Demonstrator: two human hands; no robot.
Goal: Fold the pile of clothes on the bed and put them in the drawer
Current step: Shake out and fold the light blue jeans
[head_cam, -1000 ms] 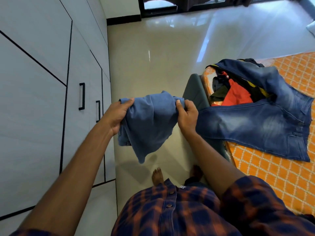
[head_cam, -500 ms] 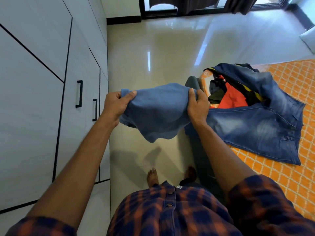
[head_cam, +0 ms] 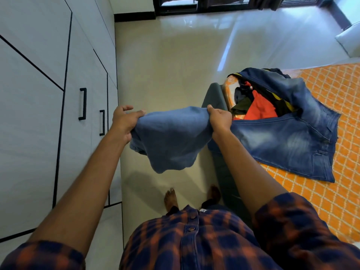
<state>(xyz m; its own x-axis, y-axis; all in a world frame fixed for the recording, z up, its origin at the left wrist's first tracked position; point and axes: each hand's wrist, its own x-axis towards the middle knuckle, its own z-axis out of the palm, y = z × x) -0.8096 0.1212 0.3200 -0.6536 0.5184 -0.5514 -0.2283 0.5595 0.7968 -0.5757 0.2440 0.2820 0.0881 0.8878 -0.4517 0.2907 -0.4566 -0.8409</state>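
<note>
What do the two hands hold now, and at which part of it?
Both hold one blue garment by its upper edge: the left hand grips the left end, the right hand the right end. The rest hangs free above the floor.

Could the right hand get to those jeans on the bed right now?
Probably yes: the jeans lie just beside the right hand, nothing between. But it is gripping the blue cloth, so it must let go first.

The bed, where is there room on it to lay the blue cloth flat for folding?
The bed is bare on its near part, the orange sheet between the jeans and the checked sleeve, and on a strip right of the jeans. It is crowded near the floor-side edge, where the clothes pile sits. The blue cloth hangs over the floor, held by both hands.
</note>
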